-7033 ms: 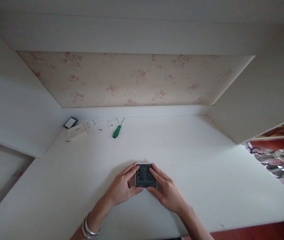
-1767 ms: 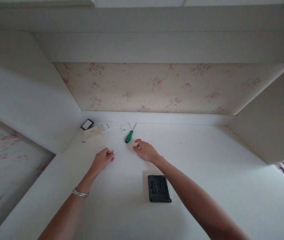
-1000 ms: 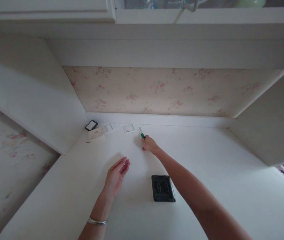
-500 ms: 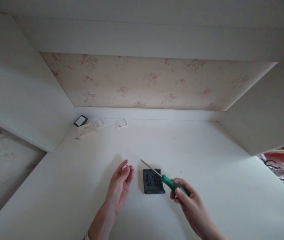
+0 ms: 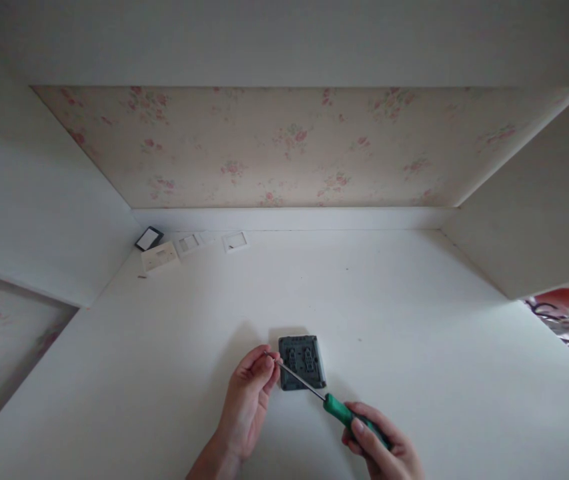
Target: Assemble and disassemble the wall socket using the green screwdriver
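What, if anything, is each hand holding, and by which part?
Right hand: the screwdriver, by its green handle. Left hand: fingers curled at the screwdriver's tip end; what they pinch, if anything, is too small to tell.

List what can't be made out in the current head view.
In the head view:
Left hand: its fingers cover anything pinched.
Green-handled metal screwdriver: tip lost among those fingers.
Square dark-grey plastic plate: underside against white tabletop.
Silvery items: blurred, cut off by right edge.

Dim, soft light casts a faint shadow beside the left hand (image 5: 247,400), while right-edge clutter (image 5: 567,327) looks stretched, perhaps blurred.
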Available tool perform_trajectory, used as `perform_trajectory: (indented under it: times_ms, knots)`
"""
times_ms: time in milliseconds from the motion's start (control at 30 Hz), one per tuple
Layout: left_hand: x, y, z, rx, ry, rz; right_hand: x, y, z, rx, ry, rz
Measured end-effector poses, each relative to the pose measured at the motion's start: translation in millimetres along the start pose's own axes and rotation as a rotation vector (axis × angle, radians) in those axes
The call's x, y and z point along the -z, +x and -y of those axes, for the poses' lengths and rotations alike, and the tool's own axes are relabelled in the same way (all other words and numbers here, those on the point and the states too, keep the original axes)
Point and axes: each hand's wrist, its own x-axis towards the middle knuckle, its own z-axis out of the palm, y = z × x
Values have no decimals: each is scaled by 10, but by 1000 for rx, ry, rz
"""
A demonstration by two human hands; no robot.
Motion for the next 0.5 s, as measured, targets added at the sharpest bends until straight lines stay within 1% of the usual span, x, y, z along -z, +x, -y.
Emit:
perform_trajectory:
  times_ms: [100,167,333,500]
  knots:
    - [5,24,36,-3,21,-21,38,19,-23,18,-3,-21]
    - [11,34,58,3,38,-8,90,34,-50,21,-30,-20]
    - [17,20,73,-22,76,21,231,46,-137,-6,-104,48]
    - [33,-67,52,-36,109,65,253,-35,-170,33,-133,66]
